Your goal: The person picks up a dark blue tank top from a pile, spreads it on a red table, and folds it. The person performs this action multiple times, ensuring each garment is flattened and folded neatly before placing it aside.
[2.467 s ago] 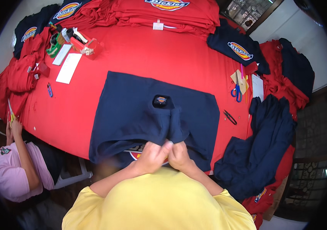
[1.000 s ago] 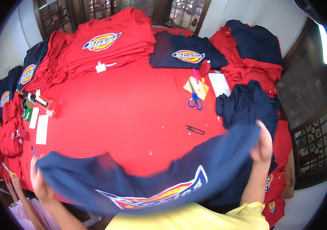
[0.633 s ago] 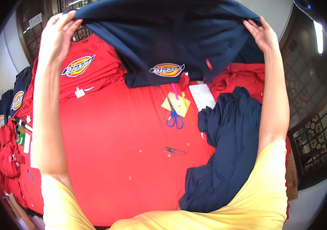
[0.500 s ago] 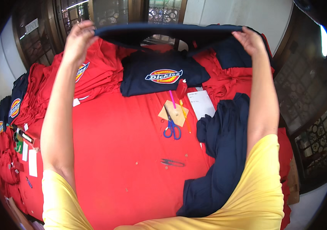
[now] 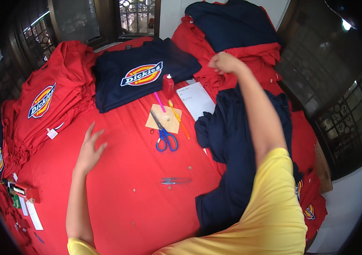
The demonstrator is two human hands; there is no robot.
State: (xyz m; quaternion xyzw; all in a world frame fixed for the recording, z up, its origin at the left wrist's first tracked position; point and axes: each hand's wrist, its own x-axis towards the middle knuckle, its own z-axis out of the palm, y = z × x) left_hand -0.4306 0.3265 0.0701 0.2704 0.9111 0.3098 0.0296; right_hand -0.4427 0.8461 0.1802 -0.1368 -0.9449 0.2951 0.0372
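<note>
My left hand is raised over the red cloth, fingers spread, with nothing in it. It is nearest a pile of red shirts with an oval emblem. My right hand reaches out in front of a red garment pile; its fingers are curled together, and no held thing shows. Beyond that hand lies a folded navy garment on top of the pile. A folded navy shirt with the same emblem lies at the far middle. Below my right forearm a crumpled navy garment stretches along the right side.
Blue-handled scissors rest partly on a tan card, beside orange and pink sticks. A red bottle, a written sheet and thread snips are on the red cloth. A red box sits left.
The dark navy cloth stretched between my raised hands is no longer in them; where it went is unclear. Both hands have come down, my left opening, and the view has turned right.
</note>
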